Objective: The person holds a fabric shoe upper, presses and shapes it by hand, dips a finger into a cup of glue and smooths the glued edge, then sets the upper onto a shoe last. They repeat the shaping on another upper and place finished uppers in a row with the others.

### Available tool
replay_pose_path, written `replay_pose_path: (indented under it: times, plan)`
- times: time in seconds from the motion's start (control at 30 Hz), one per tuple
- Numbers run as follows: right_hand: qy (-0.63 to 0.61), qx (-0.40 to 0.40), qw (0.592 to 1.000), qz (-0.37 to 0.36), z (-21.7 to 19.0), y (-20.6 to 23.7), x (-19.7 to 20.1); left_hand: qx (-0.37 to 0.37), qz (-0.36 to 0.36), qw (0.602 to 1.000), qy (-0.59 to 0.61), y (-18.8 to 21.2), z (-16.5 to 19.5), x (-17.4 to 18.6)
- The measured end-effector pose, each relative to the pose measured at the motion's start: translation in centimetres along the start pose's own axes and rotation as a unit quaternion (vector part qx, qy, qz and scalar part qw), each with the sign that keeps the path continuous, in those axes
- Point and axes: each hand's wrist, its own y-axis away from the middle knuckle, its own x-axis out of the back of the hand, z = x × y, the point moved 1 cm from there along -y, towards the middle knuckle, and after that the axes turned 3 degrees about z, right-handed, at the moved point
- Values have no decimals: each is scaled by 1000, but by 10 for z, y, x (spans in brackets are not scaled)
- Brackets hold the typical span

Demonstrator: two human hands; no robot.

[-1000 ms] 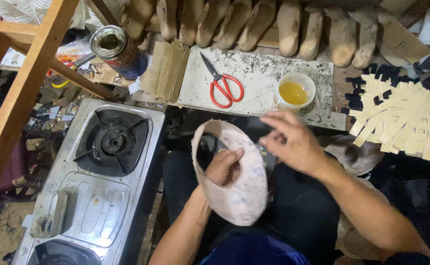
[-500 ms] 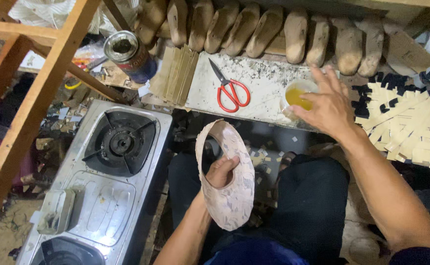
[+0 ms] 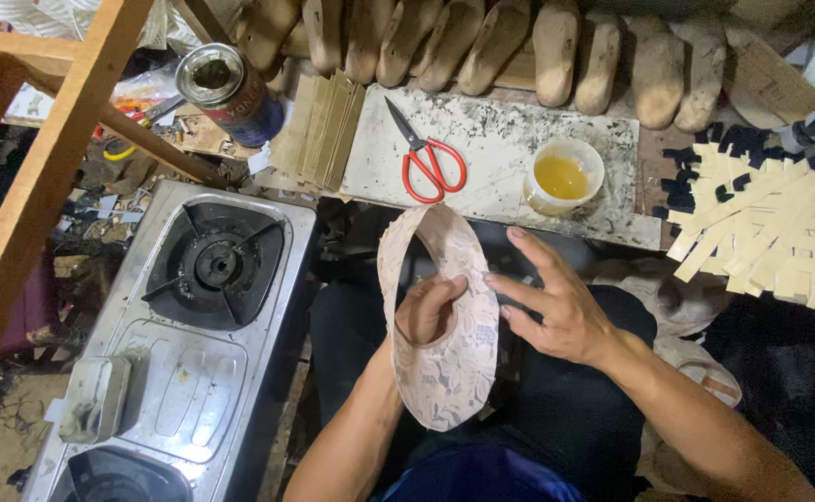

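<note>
My left hand [image 3: 429, 309] is tucked inside a pale, floral-patterned shoe upper [image 3: 449, 367] and holds it up over my lap. The upper curves into a loop above my fingers. My right hand [image 3: 556, 307] is beside it with fingers spread, fingertips touching the upper's right edge. Beyond the hands, a small white cup of yellow glue [image 3: 564, 175] and red-handled scissors [image 3: 431, 160] lie on a stained white board [image 3: 500, 139].
A steel two-burner gas stove [image 3: 184, 335] stands at my left. A wooden frame [image 3: 45, 177] crosses the upper left beside an open tin can [image 3: 226, 93]. Wooden shoe lasts [image 3: 556, 51] line the back; tan strips [image 3: 779, 237] pile at right; card pieces [image 3: 319, 125] lean by the board.
My right hand has come back from the glue cup to the shoe upper's right edge. The left hand has kept hold of the upper.
</note>
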Motion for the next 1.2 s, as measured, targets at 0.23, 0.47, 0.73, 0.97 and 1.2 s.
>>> replay_pose_path:
  times: [0.23, 0.47, 0.73, 0.97, 1.2]
  plan:
    - [27, 4, 999, 43, 11, -6, -1, -114, 26, 992, -51, -2, 7, -29]
    - [-89, -12, 996, -6, 7, 6, 3, -60, 4, 998, -31, -3, -2, -5]
    - [2, 37, 999, 27, 6, 4, 7, -41, 6, 999, -18, -6, -16, 9]
    - [28, 83, 994, 59, -2, -2, 11, -52, -2, 999, 0, 3, -3, 2]
    - [-52, 18, 998, 37, -10, 1, 2, -103, 35, 994, 4, 0, 4, 8]
